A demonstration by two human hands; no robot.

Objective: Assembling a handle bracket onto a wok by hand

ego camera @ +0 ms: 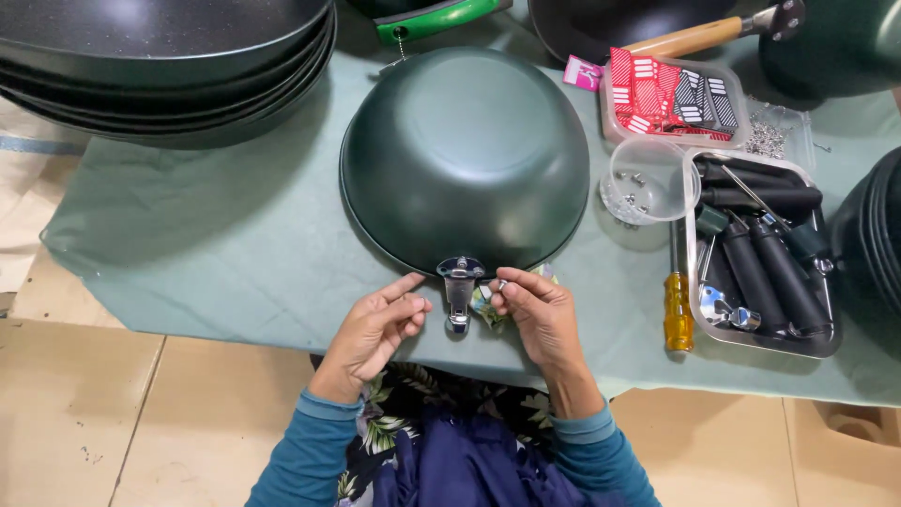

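Wok [465, 155]: dark, matte, round, lying upside down on the green cloth [216, 253] that covers my worktop, rim toward me. A shiny metal handle bracket [460, 291] juts from its near rim and points at my body. My left hand [375, 333] sits just left of the bracket, fingers curled loosely, thumb tip near the metal; whether it touches I cannot tell, and nothing is gripped. My right hand [535, 314] is just right of the bracket, thumb and forefinger pinched on a small screw [501, 284].

Surroundings, outward:
- Right of the wok: clear round plastic tub [648, 178] with a few small metal fasteners in it.
- Beyond it, a clear tray of red and black printed packets [671, 99].
- Near right: rectangular clear tray [760, 258] of black cylindrical handles plus bright metal fittings.
- Yellow-handled screwdriver [678, 305] lying between the tub and that tray, handle toward me.
- Far left: stack of dark pans [169, 66], nested, glossy speckled inside.
- Far edge: a green handle [436, 19] and a wooden-handled pan [657, 23].

Nothing lies between my hands and the bracket. Pale tiled floor [94, 404] below the worktop edge.
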